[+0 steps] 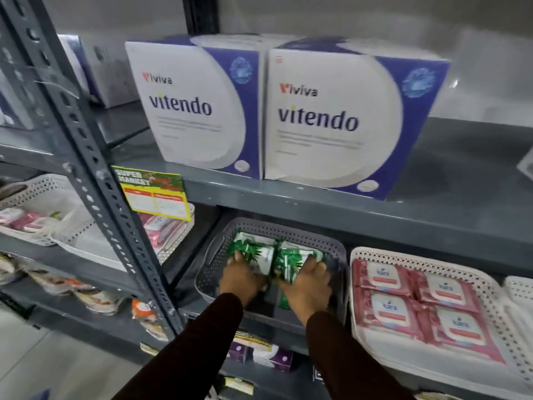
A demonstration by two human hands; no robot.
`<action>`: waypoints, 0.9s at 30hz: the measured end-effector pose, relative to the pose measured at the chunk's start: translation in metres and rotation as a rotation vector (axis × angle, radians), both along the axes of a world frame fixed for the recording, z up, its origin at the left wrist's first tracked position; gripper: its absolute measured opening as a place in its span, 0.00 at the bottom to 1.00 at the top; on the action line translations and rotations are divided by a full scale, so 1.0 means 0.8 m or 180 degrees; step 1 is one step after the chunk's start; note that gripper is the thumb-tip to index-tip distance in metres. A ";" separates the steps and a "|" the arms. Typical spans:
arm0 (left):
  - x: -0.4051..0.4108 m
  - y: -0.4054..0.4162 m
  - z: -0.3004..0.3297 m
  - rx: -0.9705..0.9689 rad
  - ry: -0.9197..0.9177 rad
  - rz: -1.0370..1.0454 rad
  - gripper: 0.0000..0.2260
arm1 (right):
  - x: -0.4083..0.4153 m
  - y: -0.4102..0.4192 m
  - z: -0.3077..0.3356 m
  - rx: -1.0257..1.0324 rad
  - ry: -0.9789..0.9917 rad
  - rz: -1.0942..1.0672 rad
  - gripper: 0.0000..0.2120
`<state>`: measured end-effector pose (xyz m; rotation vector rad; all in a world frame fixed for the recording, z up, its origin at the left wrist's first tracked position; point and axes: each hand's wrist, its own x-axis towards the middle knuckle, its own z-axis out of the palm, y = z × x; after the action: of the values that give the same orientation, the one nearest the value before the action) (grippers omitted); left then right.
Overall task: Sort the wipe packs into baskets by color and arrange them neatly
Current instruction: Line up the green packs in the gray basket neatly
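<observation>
A grey perforated basket [291, 230] sits on the middle shelf and holds green wipe packs. My left hand [240, 280] grips a green wipe pack [253, 249] at the basket's left side. My right hand [308, 287] grips another green wipe pack [291, 259] right beside it. The two packs touch in the middle of the basket. More green shows under my right hand. To the right, a white perforated basket [383, 254] holds several pink wipe packs [418, 301] laid flat in rows.
Two large white-and-purple boxes [323, 119] stand on the shelf above. A slotted grey upright [95, 183] crosses the left side. Left of it are white baskets [49, 183] with pink packs [161, 229]. A yellow price tag [157, 194] hangs from the shelf edge. Lower shelves hold small packets.
</observation>
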<state>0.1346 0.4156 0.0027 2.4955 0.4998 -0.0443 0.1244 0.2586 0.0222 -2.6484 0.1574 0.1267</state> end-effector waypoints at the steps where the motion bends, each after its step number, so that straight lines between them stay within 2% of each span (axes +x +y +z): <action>1: 0.001 0.001 0.000 -0.0013 -0.0051 -0.0047 0.51 | 0.002 0.002 -0.002 -0.0148 0.0000 0.0009 0.48; 5: -0.001 0.019 0.002 -0.0184 -0.0154 -0.0183 0.53 | 0.003 -0.004 -0.004 -0.0254 0.0170 0.0185 0.43; 7: -0.004 0.026 0.005 -0.0167 -0.0127 -0.0285 0.45 | 0.001 -0.013 -0.005 -0.0303 0.0219 0.0425 0.38; 9: -0.005 0.032 0.010 0.0221 0.0016 -0.0557 0.32 | 0.000 -0.021 -0.005 -0.0360 0.0315 0.0603 0.35; 11: -0.005 0.043 0.022 0.0843 0.0180 -0.0703 0.21 | 0.000 -0.022 -0.003 -0.0441 0.0329 0.0751 0.37; 13: -0.004 0.053 0.031 0.1024 0.0377 -0.0761 0.17 | 0.000 -0.023 -0.002 -0.0417 0.0274 0.0881 0.41; 15: -0.005 0.059 0.035 0.1095 0.0414 -0.0802 0.17 | 0.001 -0.028 -0.005 -0.0200 0.0357 0.1053 0.39; 17: -0.008 0.063 0.033 0.1275 -0.0003 -0.1115 0.19 | 0.000 -0.037 -0.009 0.0199 0.0476 0.1100 0.34; 19: -0.007 0.069 0.028 0.0853 -0.0284 -0.1911 0.24 | -0.001 -0.048 -0.013 0.0547 0.0439 0.0972 0.32; 21: -0.007 0.072 0.026 0.0512 0.0080 -0.2488 0.28 | -0.002 -0.057 -0.018 0.0613 0.0373 0.0900 0.31; 23: -0.005 0.072 0.021 0.0491 0.0196 -0.2399 0.28 | -0.004 -0.062 -0.024 0.0660 0.0382 0.0869 0.30; 27: 0.005 0.064 0.020 0.0520 0.0018 -0.1957 0.28 | -0.002 -0.055 -0.024 0.0785 0.0417 0.0844 0.30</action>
<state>0.1386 0.4667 0.0183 2.7154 -0.2877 -0.2578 0.1229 0.2142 0.0028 -2.4023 -0.1585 0.3820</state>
